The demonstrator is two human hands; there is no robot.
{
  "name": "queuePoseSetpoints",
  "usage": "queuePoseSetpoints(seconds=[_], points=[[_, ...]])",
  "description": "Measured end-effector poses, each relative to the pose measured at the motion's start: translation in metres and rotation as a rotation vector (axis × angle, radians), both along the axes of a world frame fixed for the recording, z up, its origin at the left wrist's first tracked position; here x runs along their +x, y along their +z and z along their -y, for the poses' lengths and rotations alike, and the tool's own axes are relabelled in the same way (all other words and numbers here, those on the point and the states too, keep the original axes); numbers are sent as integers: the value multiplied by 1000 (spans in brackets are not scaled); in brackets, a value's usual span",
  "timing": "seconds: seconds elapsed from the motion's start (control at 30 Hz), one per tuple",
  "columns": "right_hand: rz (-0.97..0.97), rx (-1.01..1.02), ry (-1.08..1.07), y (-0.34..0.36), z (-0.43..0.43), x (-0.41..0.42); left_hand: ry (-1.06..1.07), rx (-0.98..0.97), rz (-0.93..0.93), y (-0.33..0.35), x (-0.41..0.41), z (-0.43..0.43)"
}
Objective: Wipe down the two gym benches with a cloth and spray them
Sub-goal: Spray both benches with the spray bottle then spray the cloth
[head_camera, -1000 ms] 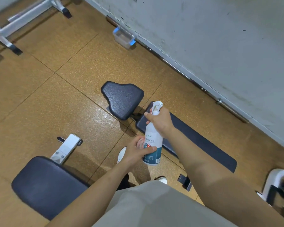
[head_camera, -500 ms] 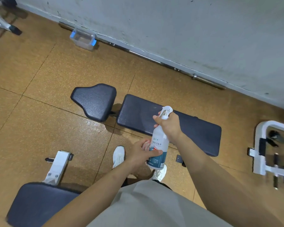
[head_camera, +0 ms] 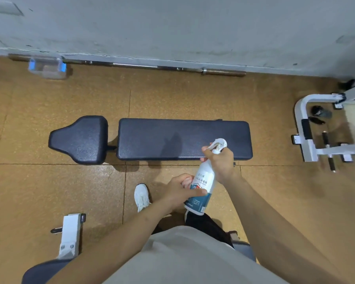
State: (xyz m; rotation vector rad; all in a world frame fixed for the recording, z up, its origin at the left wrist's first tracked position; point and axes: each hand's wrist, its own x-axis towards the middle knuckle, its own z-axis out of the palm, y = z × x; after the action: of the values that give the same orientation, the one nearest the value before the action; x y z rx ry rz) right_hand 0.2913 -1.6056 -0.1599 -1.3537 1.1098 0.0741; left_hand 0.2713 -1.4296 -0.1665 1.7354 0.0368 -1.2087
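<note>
Right hand (head_camera: 221, 162) grips the spray bottle (head_camera: 202, 185) at its trigger head, left hand (head_camera: 178, 191) closed round its body; spraying step is in hand, and next the nozzle must aim at the far bench (head_camera: 172, 138), just beyond

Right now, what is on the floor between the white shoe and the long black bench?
Nothing. In the head view, only bare brown floor with a tile seam lies between the white shoe and the long black bench.

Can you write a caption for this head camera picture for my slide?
Both hands, right hand on top, left hand below, hold a spray bottle over a black gym bench.
</note>
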Motion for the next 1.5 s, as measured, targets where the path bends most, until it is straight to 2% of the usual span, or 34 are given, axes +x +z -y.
queuePoseSetpoints(seconds=[0.2,0.53,0.83,1.1,1.23,1.5], points=[[-18,10,-187,1,51,-44,-109,-39,-33,-4,-13,47],[-71,65,-604,13,123,-118,-366,-6,35,-10,-32,135],[-60,44,-698,11,135,-148,-437,-6,28,-10,-51,152],[-75,44,-560,5,103,-107,-306,29,13,-6,-34,109],[-41,113,-429,-1,68,-71,-219,63,49,-2,-19,68],[-37,186,-148,-11,-30,4,146,92,25,-3,1,-33]])
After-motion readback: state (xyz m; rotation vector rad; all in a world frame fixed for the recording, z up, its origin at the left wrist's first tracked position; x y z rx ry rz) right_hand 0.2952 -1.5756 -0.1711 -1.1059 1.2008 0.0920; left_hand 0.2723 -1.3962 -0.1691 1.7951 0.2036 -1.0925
